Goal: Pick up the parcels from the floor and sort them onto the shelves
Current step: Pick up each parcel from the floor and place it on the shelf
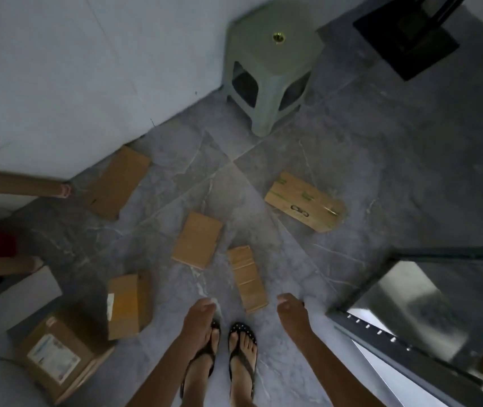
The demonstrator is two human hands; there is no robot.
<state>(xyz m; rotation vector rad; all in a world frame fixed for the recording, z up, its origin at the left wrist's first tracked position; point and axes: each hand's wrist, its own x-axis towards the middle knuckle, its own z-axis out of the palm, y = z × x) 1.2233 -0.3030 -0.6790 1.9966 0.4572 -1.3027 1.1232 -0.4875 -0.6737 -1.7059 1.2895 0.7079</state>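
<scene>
Head view: the left hand [200, 311] and right hand [290, 310] are hanging above the sandalled feet [243, 355], fingers loosely curled and grasping nothing. On the grey floor [381, 171], a flat parcel [197, 240] and a narrow parcel [247, 279] are lying just ahead of the feet, a printed parcel [304, 201] further right, and a labelled parcel [58, 353] at lower left. A metal shelf [404, 345] is standing at right, and a green stool [269, 69] is standing by the wall.

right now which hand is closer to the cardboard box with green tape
Right. The right hand hangs nearer the viewer than the green-taped cardboard box, almost in line with it; the left hand hangs farther off to the left.
</scene>
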